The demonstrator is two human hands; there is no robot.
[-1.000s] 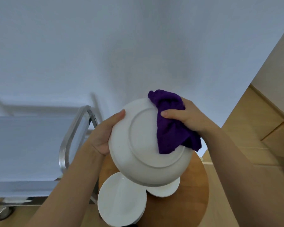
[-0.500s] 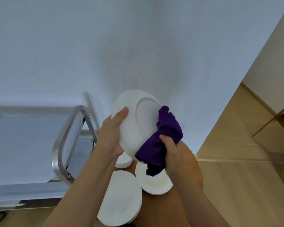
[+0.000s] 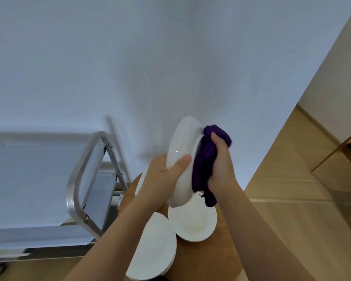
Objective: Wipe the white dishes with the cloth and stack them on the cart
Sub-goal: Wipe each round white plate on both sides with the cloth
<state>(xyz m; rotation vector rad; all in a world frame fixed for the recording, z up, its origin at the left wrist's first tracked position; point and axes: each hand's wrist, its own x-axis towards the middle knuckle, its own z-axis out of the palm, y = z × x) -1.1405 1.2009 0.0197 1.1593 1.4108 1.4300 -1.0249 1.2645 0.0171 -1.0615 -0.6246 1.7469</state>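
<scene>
While held edge-on above the table: white dish [image 3: 182, 159] is tilted near vertical, rim toward camera, clear of everything below it.
Left hand: left hand [image 3: 162, 179] grips the dish's lower-left rim, thumb [image 3: 181, 162] curled over the near edge, fingers hidden behind the dish.
Right hand: right hand [image 3: 221, 169] is closed around the bunched purple cloth [image 3: 206, 159], pressing it against the dish's right face; fingers wrapped into the fabric, thumb side up.
Cloth: wadded, top lump sticks out above the right hand, a tail hangs below the wrist just over the lower bowl.
Dish location: in the air between both hands, above the round wooden table [image 3: 195, 260], not on the cart.
Table load: shallow white bowl [image 3: 193, 222] sits right under the held dish; stack of white plates [image 3: 154, 248] lies just beside it to the front-left, rims close, cannot tell if touching. Another white dish edge [image 3: 140, 183] shows behind the left wrist, mostly hidden.
Cart: metal cart [image 3: 77, 179] stands left of the table, tubular handle loop nearest the table, top shelf covered by a pale sheet; a caster shows at bottom-left.
Surroundings: white wall behind, wood floor [image 3: 292, 169] to the right.
</scene>
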